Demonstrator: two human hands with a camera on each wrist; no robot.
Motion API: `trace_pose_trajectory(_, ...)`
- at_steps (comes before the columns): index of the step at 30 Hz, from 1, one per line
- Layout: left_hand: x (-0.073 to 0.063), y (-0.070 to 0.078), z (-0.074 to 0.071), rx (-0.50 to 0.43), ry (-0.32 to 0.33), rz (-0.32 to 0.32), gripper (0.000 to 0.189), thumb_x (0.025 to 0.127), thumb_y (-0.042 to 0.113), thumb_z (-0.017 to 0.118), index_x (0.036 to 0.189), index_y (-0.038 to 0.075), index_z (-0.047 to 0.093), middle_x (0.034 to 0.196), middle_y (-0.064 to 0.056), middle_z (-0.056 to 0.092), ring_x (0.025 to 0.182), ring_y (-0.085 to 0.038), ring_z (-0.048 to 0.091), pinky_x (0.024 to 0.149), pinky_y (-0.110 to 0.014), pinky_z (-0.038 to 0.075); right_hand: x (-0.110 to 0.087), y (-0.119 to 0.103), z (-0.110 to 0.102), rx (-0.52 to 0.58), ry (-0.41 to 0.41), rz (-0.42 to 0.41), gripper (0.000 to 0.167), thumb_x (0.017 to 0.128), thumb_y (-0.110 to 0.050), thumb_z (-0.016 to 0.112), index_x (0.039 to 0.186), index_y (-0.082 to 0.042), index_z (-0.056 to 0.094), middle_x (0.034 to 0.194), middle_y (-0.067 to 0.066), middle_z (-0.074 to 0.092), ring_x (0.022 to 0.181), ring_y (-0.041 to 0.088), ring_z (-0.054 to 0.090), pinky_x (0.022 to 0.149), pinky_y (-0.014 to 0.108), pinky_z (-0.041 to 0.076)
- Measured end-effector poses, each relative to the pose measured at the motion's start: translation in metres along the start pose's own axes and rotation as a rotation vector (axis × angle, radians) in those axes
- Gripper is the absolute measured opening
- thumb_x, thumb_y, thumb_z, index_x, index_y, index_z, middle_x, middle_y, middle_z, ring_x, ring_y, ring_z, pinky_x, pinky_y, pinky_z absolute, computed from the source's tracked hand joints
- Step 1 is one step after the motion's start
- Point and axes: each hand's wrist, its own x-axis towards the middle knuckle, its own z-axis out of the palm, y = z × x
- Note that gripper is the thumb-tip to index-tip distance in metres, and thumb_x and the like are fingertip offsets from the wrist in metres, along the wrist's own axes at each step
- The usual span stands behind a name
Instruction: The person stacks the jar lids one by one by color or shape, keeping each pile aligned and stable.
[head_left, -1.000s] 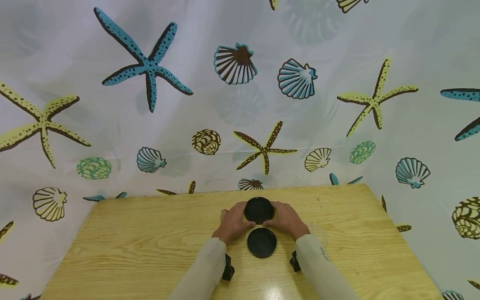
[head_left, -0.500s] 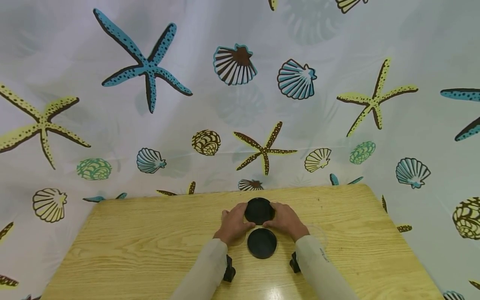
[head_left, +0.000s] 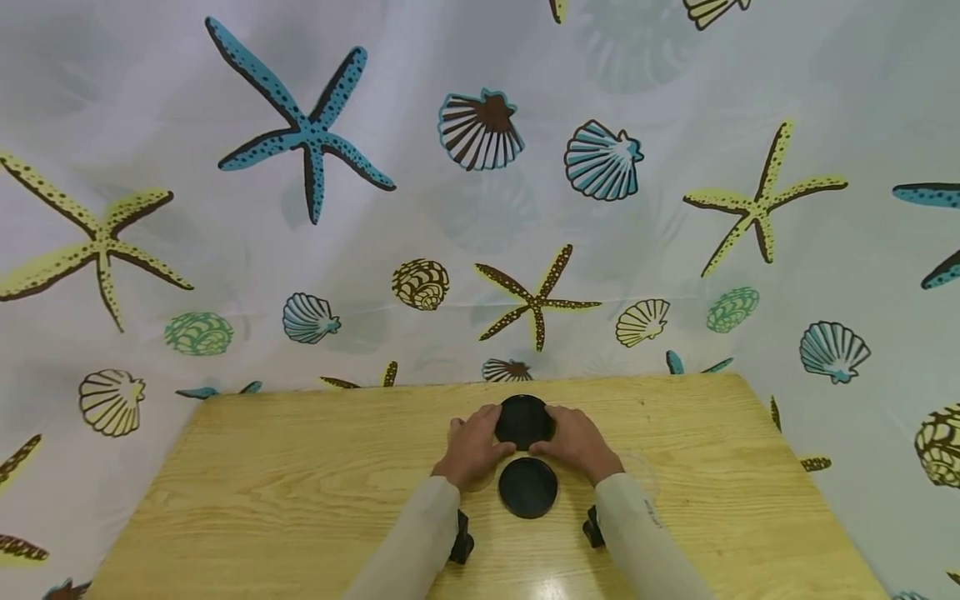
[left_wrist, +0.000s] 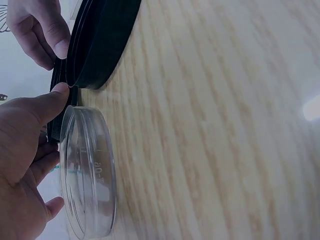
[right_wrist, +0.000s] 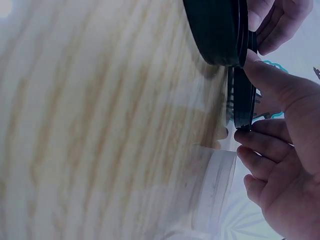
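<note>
Both hands hold a black round dish (head_left: 524, 422) near the back of the table, one at each side. My left hand (head_left: 472, 444) grips its left edge, and the thumb lies along the near side. From the right, my right hand (head_left: 576, 442) grips the opposite edge in the same way. Just in front of it lies a second black round dish (head_left: 528, 487). A clear petri dish (left_wrist: 95, 175) is close beside the left hand in the left wrist view. Another clear dish (right_wrist: 215, 190) shows faintly beside the right hand in the right wrist view.
The wooden table (head_left: 300, 483) spreads out to both sides. Behind it hangs a white curtain (head_left: 375, 250) printed with starfish and shells. A dark wrist camera (head_left: 461, 538) sits under the left sleeve, and another camera (head_left: 592, 528) under the right one.
The head view has shifted slightly, so everything appears a little further right. Both hands keep their hold on the far black dish, with no clear movement against the table.
</note>
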Motion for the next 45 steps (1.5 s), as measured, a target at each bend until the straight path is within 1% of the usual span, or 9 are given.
trace_pose_trajectory(5, 0.003, 0.009, 0.001, -0.016, -0.013, -0.003, 0.069, 0.088, 0.037, 0.066, 0.143, 0.004, 0.040, 0.145, -0.012, 0.044, 0.133, -0.028, 0.043, 0.099, -0.056, 0.030, -0.004, 0.006, -0.004, -0.004, 0.022, -0.003, 0.078, 0.079, -0.042, 0.075, 0.138, 0.000, 0.046, 0.136, 0.016, 0.054, 0.125, 0.033, 0.052, 0.103, 0.046, 0.041)
trace_pose_trajectory(9, 0.002, 0.003, -0.003, -0.010, 0.002, -0.018, 0.070, 0.088, 0.039, 0.066, 0.143, 0.005, 0.041, 0.145, -0.011, 0.044, 0.133, -0.027, 0.043, 0.100, -0.055, 0.030, -0.001, 0.000, -0.006, 0.000, 0.027, -0.035, 0.078, 0.079, -0.042, 0.075, 0.138, 0.000, 0.047, 0.135, 0.017, 0.054, 0.124, 0.033, 0.053, 0.102, 0.046, 0.042)
trace_pose_trajectory(12, 0.001, 0.001, -0.007, -0.003, 0.009, -0.018, 0.070, 0.088, 0.039, 0.066, 0.143, 0.005, 0.041, 0.145, -0.011, 0.044, 0.133, -0.027, 0.044, 0.099, -0.055, 0.030, 0.002, -0.004, -0.008, -0.012, 0.029, -0.040, 0.078, 0.079, -0.042, 0.075, 0.138, 0.000, 0.047, 0.135, 0.016, 0.055, 0.124, 0.033, 0.053, 0.102, 0.045, 0.043)
trace_pose_trajectory(15, 0.001, 0.003, -0.010, -0.009, 0.002, -0.015, 0.070, 0.088, 0.039, 0.066, 0.143, 0.004, 0.040, 0.145, -0.013, 0.044, 0.133, -0.029, 0.044, 0.099, -0.055, 0.030, 0.003, -0.005, -0.009, -0.031, 0.030, -0.035, 0.078, 0.079, -0.042, 0.075, 0.138, -0.001, 0.047, 0.136, 0.016, 0.055, 0.124, 0.032, 0.053, 0.102, 0.044, 0.043)
trace_pose_trajectory(21, 0.001, 0.006, -0.014, -0.006, -0.008, -0.029, 0.070, 0.088, 0.038, 0.066, 0.143, 0.004, 0.040, 0.146, -0.012, 0.043, 0.133, -0.028, 0.044, 0.099, -0.053, 0.030, 0.002, -0.006, -0.012, -0.018, 0.043, -0.052, 0.078, 0.078, -0.041, 0.076, 0.137, 0.000, 0.048, 0.134, 0.016, 0.056, 0.122, 0.032, 0.055, 0.101, 0.044, 0.044)
trace_pose_trajectory(27, 0.001, 0.007, -0.013, 0.006, -0.024, -0.021, 0.069, 0.088, 0.038, 0.066, 0.142, 0.004, 0.041, 0.145, -0.013, 0.044, 0.132, -0.028, 0.044, 0.098, -0.054, 0.031, 0.000, -0.005, -0.011, -0.010, 0.040, -0.039, 0.077, 0.078, -0.039, 0.077, 0.137, -0.001, 0.048, 0.134, 0.016, 0.056, 0.122, 0.032, 0.055, 0.101, 0.044, 0.044)
trace_pose_trajectory(31, -0.001, 0.006, -0.011, 0.002, -0.020, -0.027, 0.069, 0.088, 0.038, 0.067, 0.142, 0.004, 0.042, 0.145, -0.013, 0.044, 0.132, -0.028, 0.044, 0.097, -0.053, 0.032, -0.001, -0.006, -0.010, -0.013, 0.041, -0.037, 0.077, 0.077, -0.039, 0.078, 0.137, 0.000, 0.048, 0.133, 0.017, 0.056, 0.121, 0.032, 0.055, 0.101, 0.044, 0.044)
trace_pose_trajectory(38, -0.002, 0.006, -0.010, -0.018, 0.011, -0.018, 0.071, 0.086, 0.039, 0.068, 0.142, 0.004, 0.042, 0.144, -0.013, 0.045, 0.131, -0.029, 0.046, 0.094, -0.052, 0.033, -0.003, -0.007, -0.013, -0.041, 0.046, -0.038, 0.079, 0.076, -0.041, 0.077, 0.137, 0.001, 0.048, 0.132, 0.017, 0.057, 0.120, 0.033, 0.056, 0.100, 0.045, 0.044)
trace_pose_trajectory(45, -0.003, 0.010, -0.017, -0.038, 0.015, -0.011, 0.070, 0.088, 0.038, 0.066, 0.143, 0.004, 0.040, 0.146, -0.012, 0.043, 0.132, -0.028, 0.044, 0.094, -0.051, 0.032, -0.005, -0.009, -0.020, -0.036, 0.048, -0.025, 0.080, 0.077, -0.044, 0.077, 0.138, -0.001, 0.048, 0.135, 0.015, 0.055, 0.123, 0.033, 0.053, 0.102, 0.045, 0.042)
